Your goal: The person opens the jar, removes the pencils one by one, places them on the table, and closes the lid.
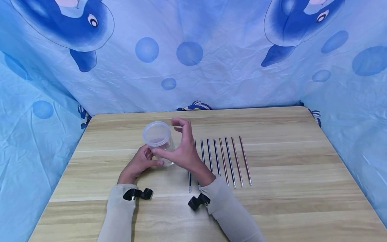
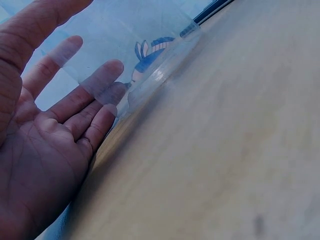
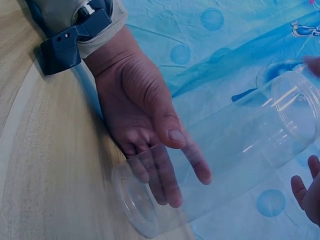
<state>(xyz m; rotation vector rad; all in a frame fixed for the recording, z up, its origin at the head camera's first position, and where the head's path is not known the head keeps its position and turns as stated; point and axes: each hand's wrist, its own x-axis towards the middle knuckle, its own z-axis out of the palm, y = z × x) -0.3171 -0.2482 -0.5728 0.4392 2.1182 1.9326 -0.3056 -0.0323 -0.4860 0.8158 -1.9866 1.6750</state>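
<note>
A tall clear plastic jar [image 1: 165, 147] stands on the wooden table in the head view, its round top rim tipped toward the camera by the viewing angle. My left hand [image 1: 140, 163] holds its lower part, with fingers behind the wall and the thumb in front. Through the clear wall those left fingers [image 3: 165, 175] show in the right wrist view, and the left hand [image 2: 50, 135] fills the left side of its own view. The right hand [image 1: 181, 153] is beside the jar's upper part, thumb and fingers spread wide; at the right wrist view's edge, its fingers [image 3: 307, 187] are apart from the jar.
Several slim pencils [image 1: 234, 161], dark blue and reddish with silvery near ends, lie in a row right of the jar, partly under the right forearm. The wooden table [image 1: 287, 201] meets a blue dolphin-print curtain [image 1: 220, 80] behind and at both sides.
</note>
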